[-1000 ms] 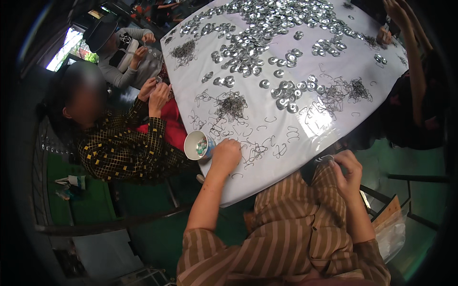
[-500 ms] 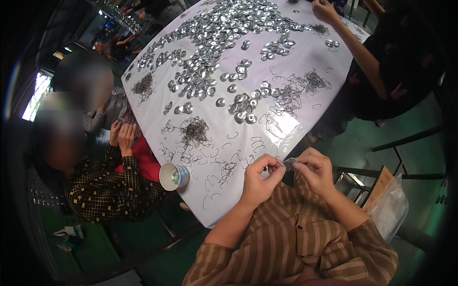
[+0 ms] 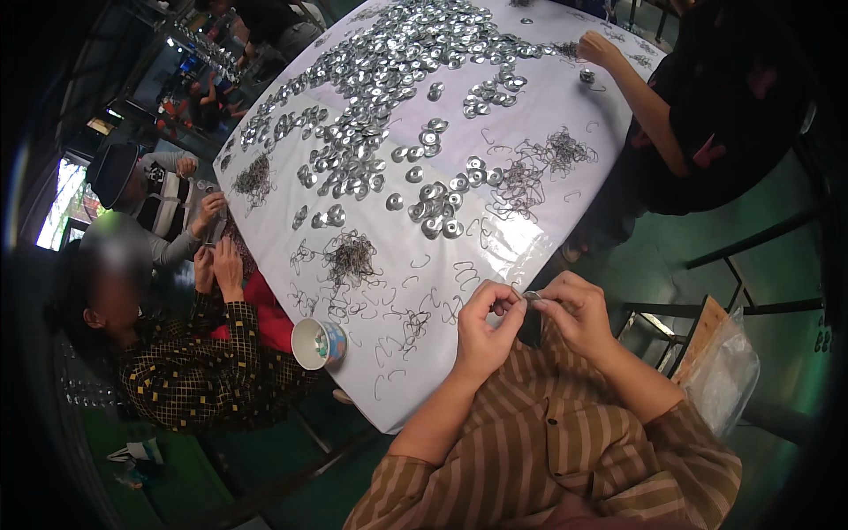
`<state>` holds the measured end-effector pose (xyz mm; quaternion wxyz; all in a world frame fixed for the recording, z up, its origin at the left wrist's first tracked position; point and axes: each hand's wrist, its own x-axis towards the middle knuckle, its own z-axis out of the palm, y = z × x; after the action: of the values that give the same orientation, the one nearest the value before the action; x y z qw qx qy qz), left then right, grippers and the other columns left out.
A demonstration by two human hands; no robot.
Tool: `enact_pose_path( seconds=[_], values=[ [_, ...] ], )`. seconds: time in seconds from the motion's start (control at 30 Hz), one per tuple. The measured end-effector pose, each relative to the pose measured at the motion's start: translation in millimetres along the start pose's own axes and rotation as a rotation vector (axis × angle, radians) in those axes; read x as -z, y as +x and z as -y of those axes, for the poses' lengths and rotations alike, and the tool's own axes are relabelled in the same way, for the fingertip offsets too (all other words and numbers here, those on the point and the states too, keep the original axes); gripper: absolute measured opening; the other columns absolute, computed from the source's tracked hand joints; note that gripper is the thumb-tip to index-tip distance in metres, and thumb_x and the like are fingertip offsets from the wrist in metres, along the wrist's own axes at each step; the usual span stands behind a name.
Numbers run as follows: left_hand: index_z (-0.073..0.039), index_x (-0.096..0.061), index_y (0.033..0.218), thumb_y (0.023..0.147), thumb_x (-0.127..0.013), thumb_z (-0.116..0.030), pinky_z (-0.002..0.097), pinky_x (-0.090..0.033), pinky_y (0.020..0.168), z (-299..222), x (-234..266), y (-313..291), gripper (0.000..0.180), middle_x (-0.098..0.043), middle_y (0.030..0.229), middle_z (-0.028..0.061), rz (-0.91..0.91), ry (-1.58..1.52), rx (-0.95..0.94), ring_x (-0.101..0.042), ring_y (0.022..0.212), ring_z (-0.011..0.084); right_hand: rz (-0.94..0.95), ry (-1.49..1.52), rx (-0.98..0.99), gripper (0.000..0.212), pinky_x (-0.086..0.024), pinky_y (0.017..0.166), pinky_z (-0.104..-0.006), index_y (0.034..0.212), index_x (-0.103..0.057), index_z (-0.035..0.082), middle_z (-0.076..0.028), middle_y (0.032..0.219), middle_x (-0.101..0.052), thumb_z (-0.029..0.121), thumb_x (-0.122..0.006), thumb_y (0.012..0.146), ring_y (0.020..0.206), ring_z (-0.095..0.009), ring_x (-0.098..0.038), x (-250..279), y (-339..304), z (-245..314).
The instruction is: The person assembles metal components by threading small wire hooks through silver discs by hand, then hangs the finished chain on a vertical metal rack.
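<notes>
Above the near edge of the table, my left hand [image 3: 488, 327] and my right hand [image 3: 576, 314] meet with their fingertips pinched together. Between them is a small shiny metal disc [image 3: 532, 296], seen nearly edge-on and partly covered by the fingers. Whether a wire hook is also held there cannot be made out. Loose bent wire hooks [image 3: 415, 322] lie scattered left of my left hand, and a denser tangled pile of wire hooks [image 3: 351, 256] sits farther off. A group of metal discs [image 3: 435, 210] with raised centres lies beyond my hands.
The white-covered table [image 3: 415, 375] carries a large heap of discs [image 3: 389, 62] at its far side. A paper cup [image 3: 311, 344] with small pale pieces stands at the left edge. Co-workers sit left and right; one hand [image 3: 599, 49] reaches over the far right edge. A plastic bag [image 3: 720, 380] hangs at right.
My hands stay together, and the disc between them now shows more edge-on. The view has shifted slightly. At the left, another co-worker in a dark hat has come into clearer view.
</notes>
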<state>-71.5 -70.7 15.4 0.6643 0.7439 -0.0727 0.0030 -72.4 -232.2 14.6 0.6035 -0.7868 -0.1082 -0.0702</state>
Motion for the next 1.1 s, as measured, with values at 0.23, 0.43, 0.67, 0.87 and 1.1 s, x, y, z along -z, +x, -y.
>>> enact_pose_path(
  seconds=[0.23,0.43,0.67,0.87,1.1],
  values=[
    [0.000,-0.053,0.090,0.084,-0.055,0.001,0.0242,-0.043,0.075,11,-9,5,0.006,-0.057,0.087,0.0044,-0.068,0.088,-0.257,-0.052,0.080,0.0119,0.030,-0.227,0.161,0.007,-0.042,0.061,-0.0319,0.075,-0.067,0.002,-0.008,0.071,-0.059,0.006,-0.070,0.070,0.067,-0.022,-0.056,4,7,-2],
    [0.001,-0.052,0.094,0.084,-0.052,0.003,0.0305,-0.045,0.075,17,-8,-10,0.010,-0.062,0.093,0.0129,-0.050,0.095,-0.177,-0.057,0.082,0.0224,-0.048,-0.376,0.247,0.013,-0.042,0.066,-0.0348,0.080,-0.069,0.004,-0.008,0.074,-0.060,0.015,-0.069,0.073,0.073,-0.025,-0.054,1,74,-49],
    [0.001,-0.050,0.092,0.084,-0.051,0.006,0.0294,-0.047,0.075,16,-8,-17,0.009,-0.062,0.092,0.0154,-0.017,0.170,-0.266,-0.059,0.080,0.0212,-0.028,-0.975,0.242,0.011,-0.038,0.080,-0.0367,0.086,-0.068,0.008,-0.004,0.090,-0.059,0.011,-0.065,0.076,0.094,-0.024,-0.050,-47,166,-97],
    [0.001,-0.052,0.090,0.082,-0.052,0.006,0.0304,-0.046,0.074,19,-5,-21,0.010,-0.062,0.091,0.0144,-0.033,0.178,-0.236,-0.059,0.080,0.0231,-0.056,-0.811,0.224,0.008,-0.040,0.076,-0.0379,0.080,-0.064,0.003,-0.006,0.082,-0.059,0.011,-0.062,0.078,0.087,-0.025,-0.053,-44,176,-98],
    [0.000,-0.054,0.090,0.081,-0.054,0.004,0.0336,-0.044,0.073,17,-8,-9,0.011,-0.062,0.089,0.0118,-0.075,0.258,-0.303,-0.058,0.079,0.0274,0.323,0.093,-0.203,0.015,-0.046,0.057,-0.0240,0.082,-0.056,-0.003,-0.004,0.067,-0.059,0.009,-0.052,0.090,0.063,-0.009,-0.057,4,108,-21]
  ],
)
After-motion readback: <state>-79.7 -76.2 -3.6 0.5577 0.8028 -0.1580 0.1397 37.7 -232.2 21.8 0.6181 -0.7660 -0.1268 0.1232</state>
